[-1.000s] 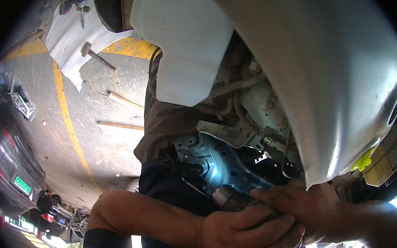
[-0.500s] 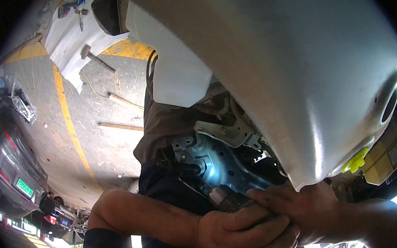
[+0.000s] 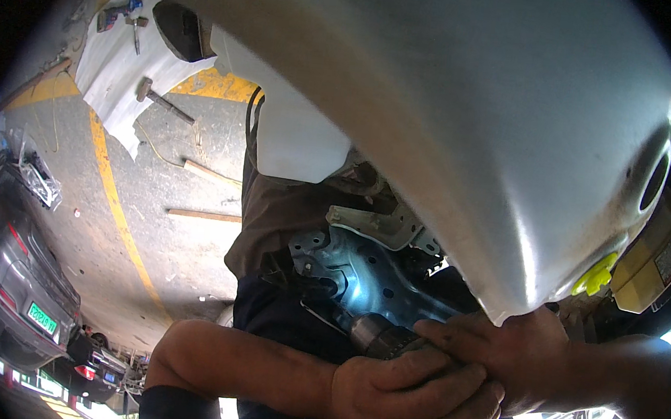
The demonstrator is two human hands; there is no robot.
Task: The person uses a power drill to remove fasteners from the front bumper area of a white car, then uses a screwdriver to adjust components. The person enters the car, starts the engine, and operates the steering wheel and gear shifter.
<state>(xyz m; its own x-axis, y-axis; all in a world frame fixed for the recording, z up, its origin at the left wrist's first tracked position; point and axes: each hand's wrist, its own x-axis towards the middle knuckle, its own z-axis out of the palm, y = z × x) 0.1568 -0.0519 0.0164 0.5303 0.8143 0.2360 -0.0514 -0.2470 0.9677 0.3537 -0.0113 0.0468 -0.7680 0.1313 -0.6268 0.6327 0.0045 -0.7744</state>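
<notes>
A drill with a grey metal chuck [image 3: 382, 337] points up and left, its thin bit [image 3: 323, 313] aimed toward a bluish, brightly lit metal panel [image 3: 374, 274] with holes in it. My left hand [image 3: 418, 399] is closed around the drill just behind the chuck. Behind it, partly covered, my right hand [image 3: 512, 352] is also closed on the drill, one finger lying along its side toward the chuck. Both hands hide the drill's body. A silver curved body panel [image 3: 472, 134] hangs over the work, its lower tip beside my right hand.
A yellow-green plastic piece [image 3: 594, 275] sits on the silver panel's edge. A white plastic container [image 3: 298, 141] hangs left of it. On the floor lie a hammer [image 3: 164, 102], wood strips [image 3: 204, 215] and a white sheet [image 3: 120, 51] with tools. A dark car [image 3: 24, 293] stands at left.
The view has shifted very slightly; the silver panel appears a little further left and lower. Both hands keep the same hold on the drill.
</notes>
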